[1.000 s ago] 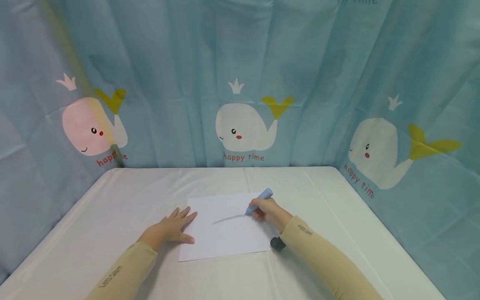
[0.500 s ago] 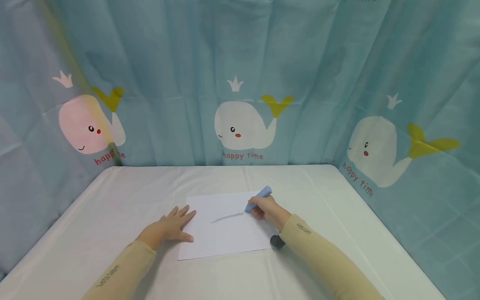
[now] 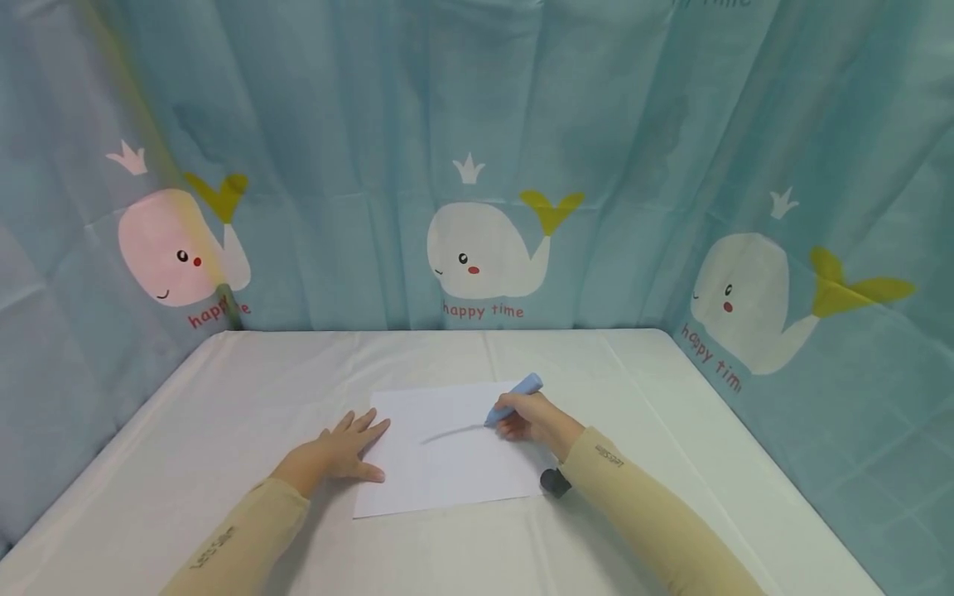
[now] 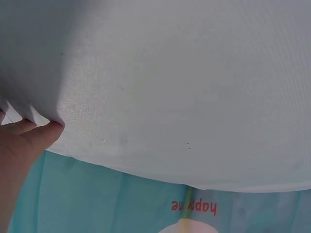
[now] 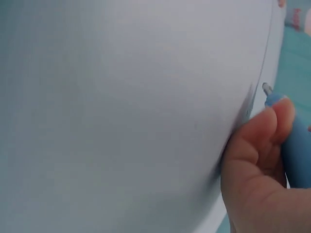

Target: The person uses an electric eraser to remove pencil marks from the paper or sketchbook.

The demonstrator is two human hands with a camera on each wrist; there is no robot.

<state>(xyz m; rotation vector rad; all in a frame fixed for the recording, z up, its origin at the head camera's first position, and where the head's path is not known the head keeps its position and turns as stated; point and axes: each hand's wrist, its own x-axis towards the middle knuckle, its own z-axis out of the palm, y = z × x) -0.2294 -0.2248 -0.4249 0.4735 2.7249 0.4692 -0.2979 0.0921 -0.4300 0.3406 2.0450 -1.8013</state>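
Observation:
A white sheet of paper (image 3: 440, 472) lies on the white-covered table (image 3: 224, 430), with a faint grey stroke (image 3: 450, 432) across its middle. My left hand (image 3: 344, 451) rests flat with straight fingers on the paper's left edge. My right hand (image 3: 531, 419) grips a light blue marker (image 3: 514, 398), its tip on the paper at the right end of the stroke. In the right wrist view the fingers (image 5: 255, 145) curl round the blue marker (image 5: 291, 145) with the tip close to the paper (image 5: 121, 121). The left wrist view shows only fingertips (image 4: 29, 133) on the table.
A small black cap (image 3: 551, 483) lies on the table beside my right sleeve, just off the paper's lower right corner. A teal curtain with whale prints (image 3: 484, 248) closes in the table at the back and both sides.
The marker tip has barely shifted at the right end of the stroke. My left hand has stayed flat on the paper's edge.

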